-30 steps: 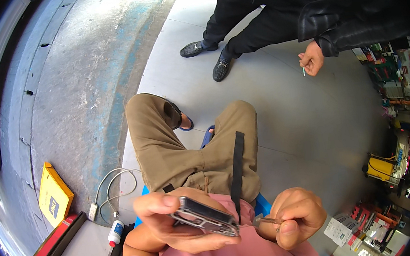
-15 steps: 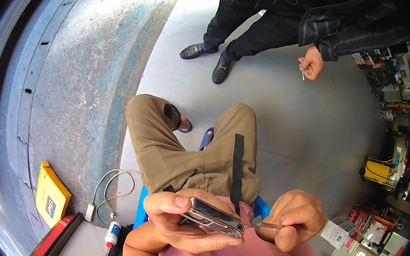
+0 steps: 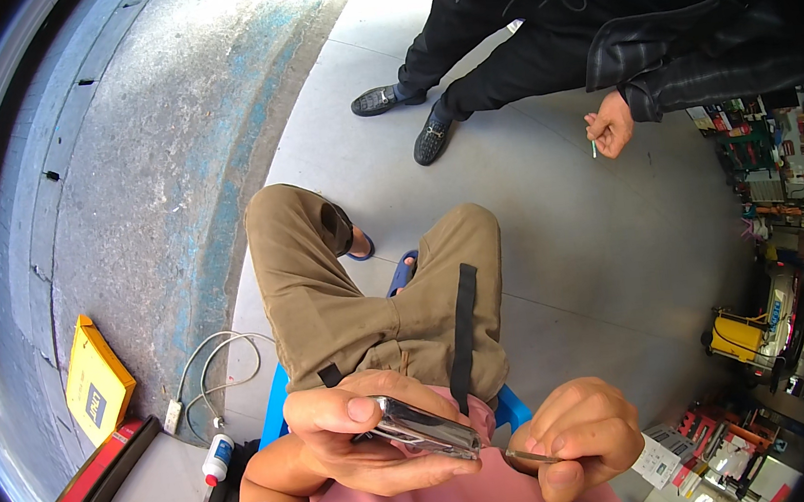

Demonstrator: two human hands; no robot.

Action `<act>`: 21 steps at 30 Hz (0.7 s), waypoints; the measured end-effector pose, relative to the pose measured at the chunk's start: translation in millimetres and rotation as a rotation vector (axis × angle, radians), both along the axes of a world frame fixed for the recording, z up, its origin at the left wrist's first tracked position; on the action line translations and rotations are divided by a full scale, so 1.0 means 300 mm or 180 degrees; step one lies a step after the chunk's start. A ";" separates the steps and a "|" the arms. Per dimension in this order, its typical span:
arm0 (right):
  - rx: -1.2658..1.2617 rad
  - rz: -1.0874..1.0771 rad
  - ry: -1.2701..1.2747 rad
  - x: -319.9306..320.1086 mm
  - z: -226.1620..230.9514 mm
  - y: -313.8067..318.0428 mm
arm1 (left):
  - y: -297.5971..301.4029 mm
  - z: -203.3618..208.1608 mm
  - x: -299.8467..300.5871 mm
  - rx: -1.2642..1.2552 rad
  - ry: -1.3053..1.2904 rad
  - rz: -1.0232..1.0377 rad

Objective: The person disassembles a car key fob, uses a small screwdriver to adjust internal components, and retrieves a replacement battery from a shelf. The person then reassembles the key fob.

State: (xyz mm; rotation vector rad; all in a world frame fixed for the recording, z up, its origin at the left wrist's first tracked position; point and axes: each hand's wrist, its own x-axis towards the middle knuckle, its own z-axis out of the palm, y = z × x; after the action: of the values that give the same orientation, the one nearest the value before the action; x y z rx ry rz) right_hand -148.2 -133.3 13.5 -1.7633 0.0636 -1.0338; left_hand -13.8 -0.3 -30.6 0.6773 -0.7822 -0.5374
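My left hand (image 3: 349, 443) grips a glossy black handheld device (image 3: 425, 427) with silver edging, above my lap. Its thumb lies along the top and the fingers wrap underneath. Reflections hide what kind of device it is. Just to the right, my right hand (image 3: 588, 432) pinches a thin, flat metal piece (image 3: 529, 456) between thumb and fingers. That piece points left at the device's near end, with a small gap between them. Its exact kind is too small to make out.
Lower left, a white bottle (image 3: 218, 459) with a red cap stands by a red-edged surface (image 3: 104, 488). Nearby are a white cable (image 3: 203, 365) and yellow box (image 3: 99, 381). Another person's hand (image 3: 610, 126) holds a small white stick. Tools (image 3: 727, 457) and a yellow case (image 3: 736, 337) are at right.
The device has tilted slightly, showing less of its silver-lined face. The metal piece's tip has drawn back a little from it. Both hands stay in nearly the same place.
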 end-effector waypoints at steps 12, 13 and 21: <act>0.0263 -0.0037 0.0490 0.024 0.016 -0.001 | 0.010 -0.027 -0.036 0.0244 -0.0501 0.0450; 0.0338 0.0016 0.0571 0.028 0.020 -0.004 | 0.037 -0.059 -0.053 0.0351 -0.0569 0.0389; 0.1025 0.0256 0.0883 0.013 0.016 0.009 | 0.046 -0.080 -0.062 0.0499 -0.0773 0.0477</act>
State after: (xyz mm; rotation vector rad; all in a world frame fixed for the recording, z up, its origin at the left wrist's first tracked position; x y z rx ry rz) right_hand -144.3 -130.7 18.4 -1.5873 0.3129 -0.6731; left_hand -32.3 13.4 -54.7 0.9508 -0.9135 -0.3863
